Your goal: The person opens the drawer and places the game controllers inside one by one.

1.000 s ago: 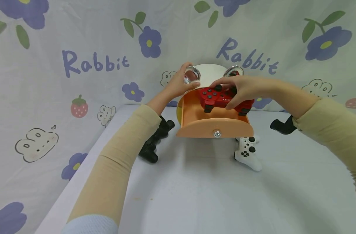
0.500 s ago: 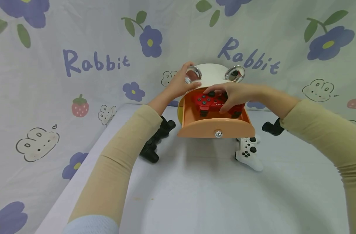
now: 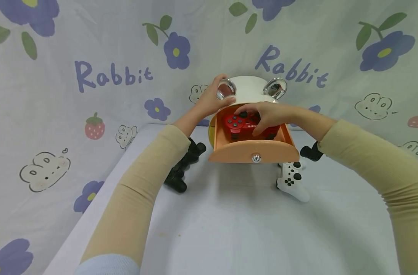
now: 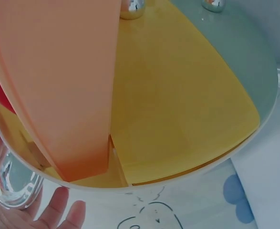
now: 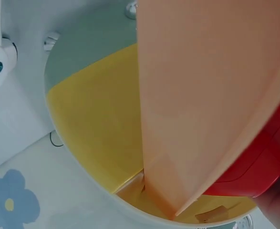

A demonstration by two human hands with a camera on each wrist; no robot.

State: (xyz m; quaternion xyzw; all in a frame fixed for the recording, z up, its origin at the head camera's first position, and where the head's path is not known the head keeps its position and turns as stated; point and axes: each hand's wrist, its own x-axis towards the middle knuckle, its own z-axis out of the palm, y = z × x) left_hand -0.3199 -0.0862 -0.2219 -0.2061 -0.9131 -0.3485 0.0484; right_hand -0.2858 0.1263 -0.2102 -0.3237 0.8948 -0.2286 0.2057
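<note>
A round white cabinet [image 3: 248, 87] with two shiny ear-like rings stands at the back, its orange top drawer [image 3: 236, 151] pulled out. My left hand [image 3: 211, 98] grips the cabinet's top left side by the ring, thumb on the front edge. Down in the drawer, my right hand [image 3: 268, 114] holds a red game controller [image 3: 237, 123] from above, thumb in front and fingers over its top. The left wrist view shows a yellow drawer [image 4: 178, 105] and a green drawer [image 4: 240, 47] below, both pushed in. Red controller casing [image 5: 254, 167] shows behind the orange front in the right wrist view.
A black controller [image 3: 181, 166] lies left of the cabinet, partly behind my left sleeve. To the right are a white controller [image 3: 292, 182] and another black one [image 3: 311, 152], partly hidden by my right sleeve. A printed cloth [image 3: 119, 38] hangs close behind.
My right hand has moved down and left, lowering the red controller from above the drawer to inside it. My left hand stays on the cabinet.
</note>
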